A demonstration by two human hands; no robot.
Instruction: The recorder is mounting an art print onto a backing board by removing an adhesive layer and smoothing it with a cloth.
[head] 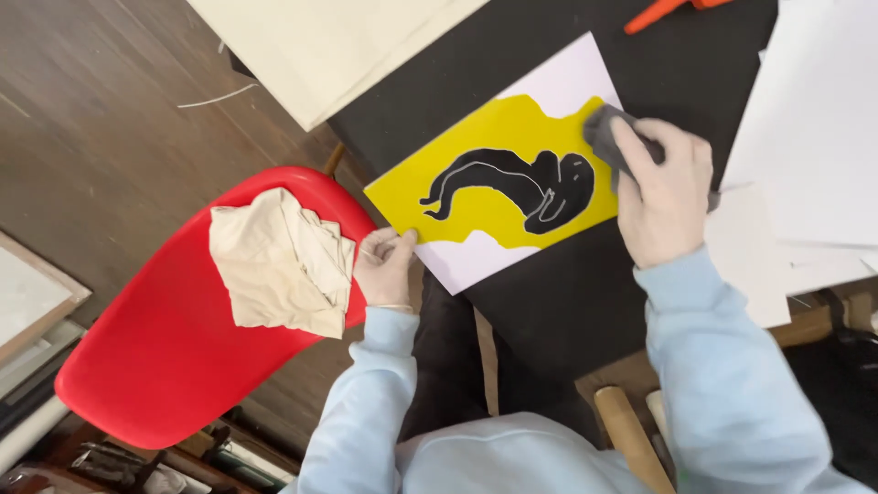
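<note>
A white sheet (572, 78) with a yellow printed area (494, 146) and a black curled figure (521, 187) lies on a black board (549, 293). My right hand (663, 197) presses a dark grey pad (604, 128) on the yellow area's right edge, next to the black figure. My left hand (384, 265), in a thin glove, pinches the sheet's near left corner and holds it down. Both arms wear light blue sleeves.
A red chair (155, 366) stands to the left with a crumpled beige cloth (279, 261) on its seat. Cream boards (320, 41) lie at the top, white paper sheets (814, 119) at the right. An orange tool (663, 11) sits at the top edge. Wooden floor lies beyond.
</note>
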